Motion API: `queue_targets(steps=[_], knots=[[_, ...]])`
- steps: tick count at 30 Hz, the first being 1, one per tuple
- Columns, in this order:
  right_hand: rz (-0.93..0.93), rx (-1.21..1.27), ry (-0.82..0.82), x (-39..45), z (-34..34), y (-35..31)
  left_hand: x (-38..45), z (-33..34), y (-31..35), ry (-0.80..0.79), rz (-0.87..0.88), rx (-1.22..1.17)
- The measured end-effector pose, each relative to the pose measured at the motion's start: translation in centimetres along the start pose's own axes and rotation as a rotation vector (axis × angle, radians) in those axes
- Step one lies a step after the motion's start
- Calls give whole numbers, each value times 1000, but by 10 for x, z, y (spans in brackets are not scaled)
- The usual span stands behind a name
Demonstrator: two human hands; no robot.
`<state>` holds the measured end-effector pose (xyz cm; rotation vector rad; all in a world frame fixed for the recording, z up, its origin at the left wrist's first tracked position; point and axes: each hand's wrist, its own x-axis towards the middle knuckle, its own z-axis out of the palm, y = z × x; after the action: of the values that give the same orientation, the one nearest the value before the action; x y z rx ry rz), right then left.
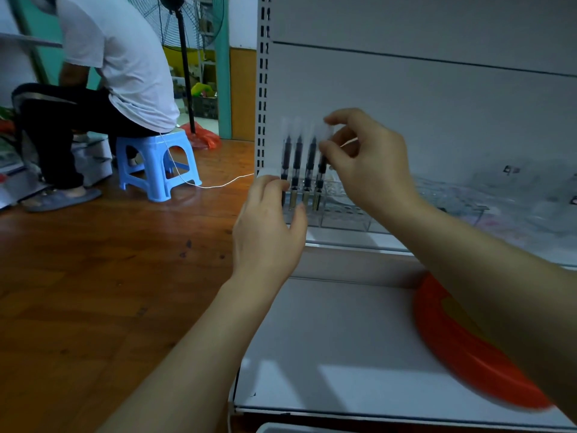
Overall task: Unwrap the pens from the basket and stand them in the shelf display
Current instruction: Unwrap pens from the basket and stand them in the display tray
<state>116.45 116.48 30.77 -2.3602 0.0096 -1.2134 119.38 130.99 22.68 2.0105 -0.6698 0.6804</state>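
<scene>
Three pens (297, 170) stand in the clear holder (340, 210); my right hand (365, 160) pinches a fourth (321, 170) in, left hand (268, 220) probably steadying the holder, grip unclear; most slots empty

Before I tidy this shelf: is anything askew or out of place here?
Nothing stands out. Four pens stand upright, side by side in the clear holder; the right hand pinches the rightmost.

Plastic, painted metal and varnished wood

The pens (304, 164) have dark glossy barrels, brass-coloured metal ends and clear caps; their holder (343, 214) is clear, shiny plastic; the shelf (337, 345) looks like matt white painted metal; the floor (109, 260) is glossy wood; the basket (468, 357) is smooth orange plastic
</scene>
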Motion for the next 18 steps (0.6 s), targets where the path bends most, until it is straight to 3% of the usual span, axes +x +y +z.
queue_targets(steps=[11,18], knots=[[-4,-65,-71,-19,-9,7,2,-1,-3,-9,16,-55],[-50,-30,24,-75,-18,11,-11,-14,2,89,218,-32]])
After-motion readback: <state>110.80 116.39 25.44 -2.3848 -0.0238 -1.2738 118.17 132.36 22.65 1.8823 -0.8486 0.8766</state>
